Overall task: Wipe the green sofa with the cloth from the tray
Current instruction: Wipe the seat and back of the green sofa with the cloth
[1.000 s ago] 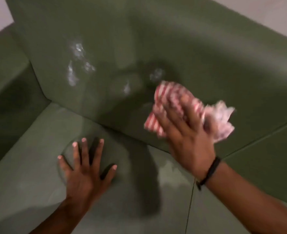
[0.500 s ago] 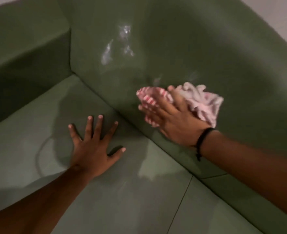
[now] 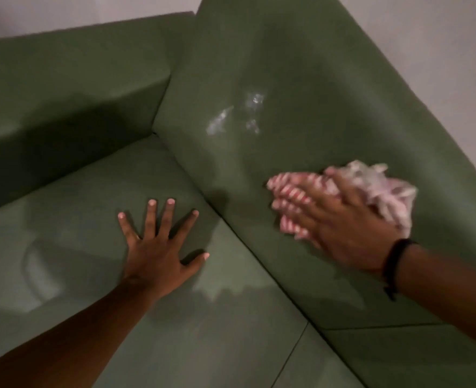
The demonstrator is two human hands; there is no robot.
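Head view: the right hand (image 3: 343, 219) presses a bunched red-and-white striped cloth (image 3: 371, 189) flat against the backrest of the green sofa (image 3: 329, 79), fingers together over the fabric. A black band (image 3: 396, 261) circles that wrist. Pale wet smears (image 3: 231, 116) sit higher on the backrest. The left hand (image 3: 158, 247) lies spread, palm down, on the seat cushion.

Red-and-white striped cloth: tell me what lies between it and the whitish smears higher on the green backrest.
Nothing visible. Only bare green sofa backrest separates the red-and-white striped cloth, pressed under the right hand, from the whitish smears up and to its left.
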